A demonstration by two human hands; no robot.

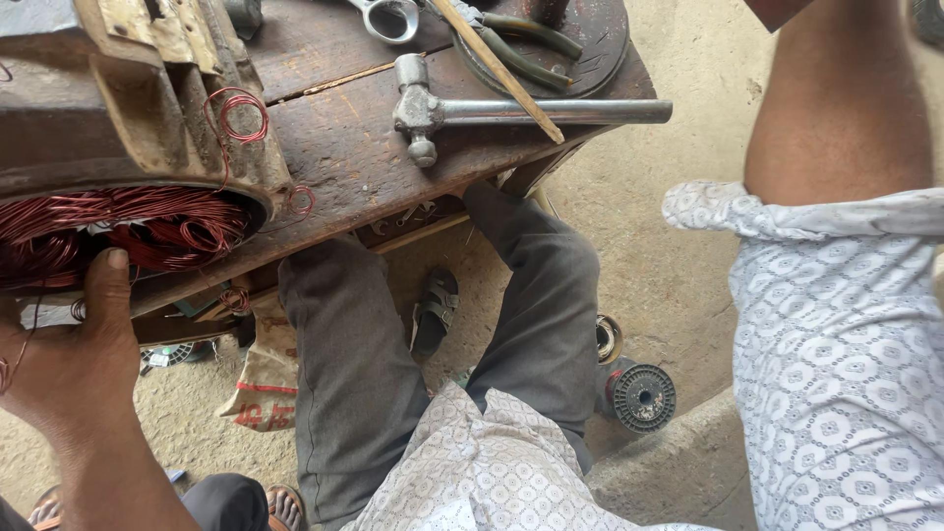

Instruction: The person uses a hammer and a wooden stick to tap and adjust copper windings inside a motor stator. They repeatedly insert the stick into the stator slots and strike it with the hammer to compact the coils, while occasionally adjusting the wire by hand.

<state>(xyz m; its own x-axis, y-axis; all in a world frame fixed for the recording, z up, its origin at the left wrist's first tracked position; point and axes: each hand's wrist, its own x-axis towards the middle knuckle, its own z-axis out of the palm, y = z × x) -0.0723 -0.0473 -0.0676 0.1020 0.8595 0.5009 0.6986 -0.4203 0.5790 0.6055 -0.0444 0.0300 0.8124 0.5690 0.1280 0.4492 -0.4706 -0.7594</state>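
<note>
The right arm runs up out of the top of the head view, so the right hand is out of sight; only the forearm and a rolled, patterned white sleeve [826, 221] show. The left hand [69, 359] sits at the lower left, cut partly by the picture's edge, its thumb pressed up against the rim of a motor stator [128, 128]. The other fingers are hidden behind the palm, so whether they curl around anything cannot be told.

The stator lies on its side at the left end of the worn wooden surface [344, 147], its rusty, ribbed metal housing cropped by the top and left edges. Coils of reddish copper wire [118, 221] fill its round opening, and 1 loose loop curls over the housing.

To the right on the surface lies a ball-peen hammer [418, 108] with a steel handle pointing right, crossed by a thin wooden stick [497, 69]. Behind it, a dark round metal disc [590, 59] carries pliers [521, 39] with green grips; a wrench end [388, 18] is cut off at the top.

Below, grey trousers [354, 374] cover the person's knees, hiding much of the dusty concrete floor. A sandal [435, 310] lies between the legs, a grey plastic spool [644, 396] stands near the right leg, and a crumpled sack [261, 379] lies under the surface.
</note>
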